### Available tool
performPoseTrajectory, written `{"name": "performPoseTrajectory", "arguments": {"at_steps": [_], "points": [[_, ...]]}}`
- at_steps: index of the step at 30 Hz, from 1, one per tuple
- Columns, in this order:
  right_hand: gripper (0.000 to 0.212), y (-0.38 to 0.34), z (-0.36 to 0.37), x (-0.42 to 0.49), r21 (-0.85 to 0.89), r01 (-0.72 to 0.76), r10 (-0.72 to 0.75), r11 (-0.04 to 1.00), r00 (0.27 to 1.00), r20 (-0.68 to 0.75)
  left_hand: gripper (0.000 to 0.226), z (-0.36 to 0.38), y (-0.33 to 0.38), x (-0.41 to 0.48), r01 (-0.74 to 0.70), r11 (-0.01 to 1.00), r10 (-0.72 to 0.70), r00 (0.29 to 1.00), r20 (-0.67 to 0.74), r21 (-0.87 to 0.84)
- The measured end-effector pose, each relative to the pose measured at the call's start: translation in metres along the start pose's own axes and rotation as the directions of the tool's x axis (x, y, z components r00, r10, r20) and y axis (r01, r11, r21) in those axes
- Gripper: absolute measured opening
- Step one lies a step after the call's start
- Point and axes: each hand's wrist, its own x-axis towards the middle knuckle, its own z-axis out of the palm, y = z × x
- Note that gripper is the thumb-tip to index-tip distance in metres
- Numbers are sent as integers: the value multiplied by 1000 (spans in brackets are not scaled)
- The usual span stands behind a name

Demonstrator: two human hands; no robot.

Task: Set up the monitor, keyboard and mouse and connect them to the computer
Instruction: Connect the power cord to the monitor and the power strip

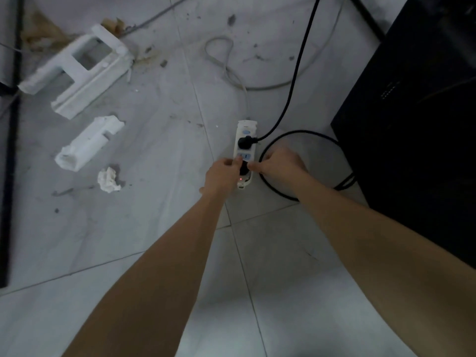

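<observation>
A white power strip lies on the tiled floor with a small red light lit near its close end. One black plug sits in its far socket. My right hand pinches a second black plug at a nearer socket, and its black cable loops to the right. My left hand grips the strip's left edge beside that plug. A black computer tower stands at the right.
Two white foam packing pieces and a crumpled paper lie on the floor to the left. A grey cord runs away from the strip. A dark upright edge borders the far left.
</observation>
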Motion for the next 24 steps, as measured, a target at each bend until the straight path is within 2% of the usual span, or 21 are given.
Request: {"name": "performPoseTrajectory", "arguments": {"at_steps": [4, 9, 14, 17, 20, 24], "points": [[52, 17, 6, -8, 210, -3, 1, 978, 1000, 12, 54, 8, 1, -1, -17, 999, 18, 999, -35, 45], [59, 11, 5, -9, 111, -20, 24, 994, 999, -34, 51, 13, 2, 1, -50, 995, 56, 996, -66, 90], [73, 3, 6, -4, -40, -57, 56, 998, 998, -41, 49, 14, 3, 7, -27, 991, 34, 998, -55, 128], [68, -6, 0, -3, -111, -74, 67, 991, 996, -66, 48, 11, 6, 8, -28, 988, 34, 999, -39, 152], [67, -3, 5, -7, -96, -86, 76, 992, 992, -100, 48, 9, 7, 10, -20, 986, 23, 1000, -17, 167], [60, 10, 15, -16, 15, -59, 61, 998, 989, -132, 51, 6, 8, 14, -16, 982, 12, 1000, 21, 189]]}}
